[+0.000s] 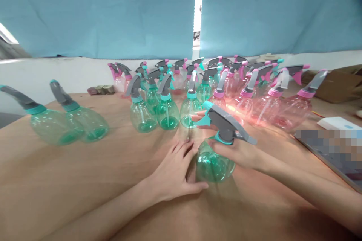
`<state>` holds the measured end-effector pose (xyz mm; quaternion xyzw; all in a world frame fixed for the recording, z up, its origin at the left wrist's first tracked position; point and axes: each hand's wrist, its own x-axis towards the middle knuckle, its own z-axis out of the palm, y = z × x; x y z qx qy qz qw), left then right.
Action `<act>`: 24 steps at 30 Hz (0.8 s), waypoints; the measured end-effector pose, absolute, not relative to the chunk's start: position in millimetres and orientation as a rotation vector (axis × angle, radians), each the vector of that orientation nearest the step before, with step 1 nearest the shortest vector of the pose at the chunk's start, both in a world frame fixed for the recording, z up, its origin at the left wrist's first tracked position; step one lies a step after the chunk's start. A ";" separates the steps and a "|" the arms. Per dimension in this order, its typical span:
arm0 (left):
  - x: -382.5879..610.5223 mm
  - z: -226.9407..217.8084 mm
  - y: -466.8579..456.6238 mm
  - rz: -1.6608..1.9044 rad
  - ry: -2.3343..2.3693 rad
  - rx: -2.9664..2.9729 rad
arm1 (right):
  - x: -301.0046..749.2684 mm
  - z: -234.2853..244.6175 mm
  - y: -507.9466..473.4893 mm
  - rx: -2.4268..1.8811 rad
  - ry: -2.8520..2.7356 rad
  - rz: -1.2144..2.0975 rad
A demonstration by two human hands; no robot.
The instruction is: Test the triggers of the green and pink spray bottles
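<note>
My right hand [236, 152] is closed around the neck of a green spray bottle [213, 165] with a grey and turquoise trigger head. The bottle leans a little, its nozzle pointing left and away from me. Beside its base, my left hand [177, 173] lies with fingers stretched out and thumb apart, holding nothing; whether the thumb touches the bottle is hard to tell. Just beyond my hands stand more green spray bottles, the nearest being a clear green one [167, 115]. Pink spray bottles [271, 105] stand to their right.
Two green spray bottles [87, 122] stand apart at the left of the wooden table [70, 180]. A phone-like flat device [333, 154], partly blurred out, and a white box [339, 123] lie at the right. Behind are a brown bag [339, 83] and a blue curtain [113, 15].
</note>
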<state>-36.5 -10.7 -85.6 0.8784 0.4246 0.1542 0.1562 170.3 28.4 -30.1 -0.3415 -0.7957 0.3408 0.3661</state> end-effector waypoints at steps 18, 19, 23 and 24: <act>-34.8 -81.1 -12.0 0.360 1.182 2.602 | 168.9 -33.9 25.9 -0.873 -1.959 0.931; -34.8 -80.6 -12.1 0.347 1.185 2.605 | 169.4 -34.4 26.5 -0.876 -1.967 0.924; -35.2 -79.6 -12.0 0.340 1.190 2.606 | 170.5 -33.5 28.5 -0.834 -1.992 0.923; -35.4 -79.7 -11.8 0.345 1.191 2.605 | 170.5 -32.3 28.7 -0.810 -2.002 0.941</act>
